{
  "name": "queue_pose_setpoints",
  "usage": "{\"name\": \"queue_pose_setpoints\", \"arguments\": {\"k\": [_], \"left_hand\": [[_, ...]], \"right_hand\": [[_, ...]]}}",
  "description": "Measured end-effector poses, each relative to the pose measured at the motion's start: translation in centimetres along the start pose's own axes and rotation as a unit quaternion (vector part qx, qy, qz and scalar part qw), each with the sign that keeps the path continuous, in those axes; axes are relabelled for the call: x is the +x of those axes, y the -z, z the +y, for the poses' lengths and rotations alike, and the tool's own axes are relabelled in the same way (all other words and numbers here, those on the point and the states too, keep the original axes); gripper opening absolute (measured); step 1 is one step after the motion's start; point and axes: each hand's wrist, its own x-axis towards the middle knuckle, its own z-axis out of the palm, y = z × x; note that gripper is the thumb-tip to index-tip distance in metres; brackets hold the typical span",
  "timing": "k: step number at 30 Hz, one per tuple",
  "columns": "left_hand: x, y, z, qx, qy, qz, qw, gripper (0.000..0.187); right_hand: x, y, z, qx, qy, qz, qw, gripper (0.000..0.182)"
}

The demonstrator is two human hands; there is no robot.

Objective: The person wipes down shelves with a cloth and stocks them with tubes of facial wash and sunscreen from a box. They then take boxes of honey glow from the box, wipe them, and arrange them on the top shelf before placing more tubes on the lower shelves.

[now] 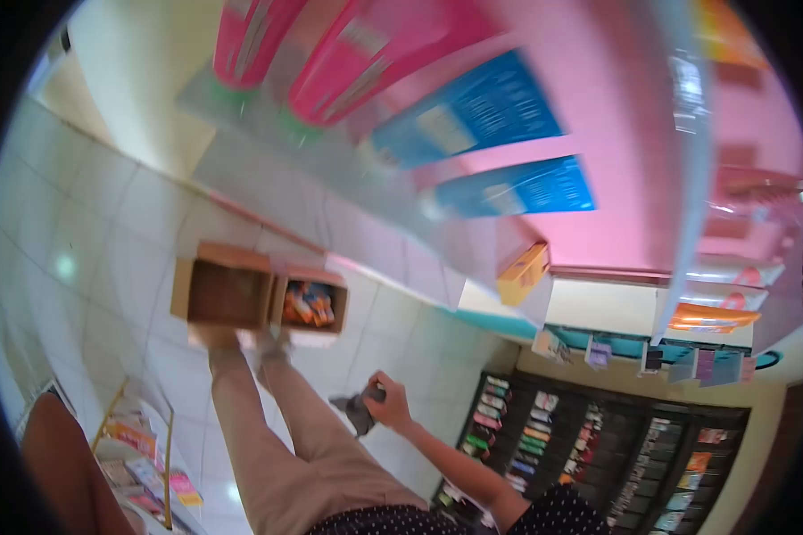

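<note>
My right hand (388, 401) is closed around a grey cloth (359, 412), which hangs out to the left of my fingers beside my legs. My left hand is not in view; a bare, blurred limb shows at the lower left edge. Above and ahead, a clear shelf (330, 192) holds large pink tubes (375, 53) and two blue tubes (477, 111), with a yellow box (523, 272) farther along. My right hand touches none of these.
By my feet on the tiled floor stand an open cardboard box (180, 290) and a smaller box (341, 308) holding orange packets. A gold-framed rack (168, 446) with packets is at lower left. Dark shelves (629, 401) of small goods stand at lower right.
</note>
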Motion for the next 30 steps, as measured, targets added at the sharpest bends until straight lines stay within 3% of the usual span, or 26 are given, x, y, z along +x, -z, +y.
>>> {"name": "queue_pose_setpoints", "arguments": {"k": [1, 3, 5, 7, 10, 12, 13, 15, 18, 19, 21, 22, 23, 24, 25, 26, 27, 28, 29, 30], "left_hand": [[0.1, -0.1, 1.4, 0.0, -0.027, 0.005, 1.0, 0.028], [-1.0, -0.4, 3.8, 0.007, -0.066, 0.009, 0.998, 0.029], [-3.8, -0.7, 5.4, 0.02, -0.073, -0.001, 0.997, 0.03], [-6.1, -0.8, 7.0, 0.032, -0.093, -0.015, 0.995, 0.03], [-9.6, -0.7, 10.4, 0.056, -0.147, -0.025, 0.987, 0.031], [-11.4, -0.7, 12.9, 0.064, -0.199, -0.023, 0.978, 0.032], [-12.2, -1.3, 13.8, 0.059, -0.229, -0.022, 0.971, 0.032], [-13.2, -2.7, 15.2, 0.035, -0.292, -0.018, 0.956, 0.033], [-13.9, -5.6, 17.3, -0.022, -0.391, -0.013, 0.92, 0.034], [-14.7, -8.0, 16.2, 0.085, -0.342, -0.103, 0.93, 0.032], [-11.3, -9.3, 7.4, 0.029, -0.201, -0.15, 0.968, 0.025], [-10.2, -9.4, 4.6, 0.082, -0.13, -0.202, 0.967, 0.029], [-9.1, -9.8, 1.5, 0.165, -0.228, -0.211, 0.936, 0.03], [-8.3, -10.4, -0.5, 0.195, -0.173, -0.247, 0.933, 0.034], [-7.9, -11.4, -0.9, 0.191, -0.185, -0.246, 0.932, 0.034], [-7.6, -12.4, -1.4, 0.107, 0.049, -0.299, 0.947, 0.039], [-7.8, -13.1, -1.8, 0.018, 0.281, -0.334, 0.899, 0.046], [-8.7, -13.5, -2.1, -0.022, 0.265, -0.403, 0.876, 0.042], [-10.0, -13.6, -2.0, -0.06, 0.247, -0.469, 0.845, 0.039], [-11.5, -14.1, -1.4, -0.061, 0.244, -0.471, 0.846, 0.039]], "right_hand": [[0.1, 1.2, -1.5, 0.047, 0.056, 0.02, 0.997, 0.02], [-0.1, 5.1, -4.8, 0.016, 0.083, 0.032, 0.996, 0.022], [-0.4, 9.2, -7.6, 0.029, 0.141, 0.137, 0.98, 0.029], [0.4, 13.1, -9.1, -0.008, 0.117, 0.261, 0.958, 0.041], [2.5, 18.5, -10.3, -0.044, 0.157, 0.335, 0.928, 0.054], [4.4, 21.2, -10.7, -0.213, 0.096, 0.218, 0.948, 0.065], [5.5, 21.3, -10.0, -0.29, 0.081, 0.211, 0.93, 0.067], [8.4, 21.0, -7.3, -0.28, 0.064, 0.164, 0.944, 0.056], [9.0, 21.1, -7.2, -0.209, 0.128, 0.19, 0.951, 0.03], [8.2, 21.4, -7.9, -0.207, 0.129, 0.204, 0.948, 0.023], [7.7, 21.5, -7.3, -0.195, 0.164, 0.216, 0.942, 0.024], [6.8, 21.4, -7.3, -0.2, 0.185, 0.219, 0.937, 0.029], [5.8, 21.1, -7.3, -0.2, 0.186, 0.23, 0.934, 0.035], [4.9, 20.8, -6.6, -0.178, 0.203, 0.214, 0.939, 0.044], [2.1, 21.0, -7.9, -0.17, 0.209, 0.199, 0.942, 0.04], [1.5, 19.7, -6.9, -0.143, 0.24, 0.176, 0.944, 0.042], [0.0, 18.7, -6.5, -0.141, 0.291, 0.158, 0.933, 0.044], [-4.2, 19.5, -8.6, -0.099, 0.304, 0.099, 0.942, 0.041], [-1.2, 15.0, -5.2, 0.063, 0.309, 0.078, 0.946, 0.044], [-4.0, 15.1, -6.0, 0.006, 0.326, 0.087, 0.941, 0.047]]}}
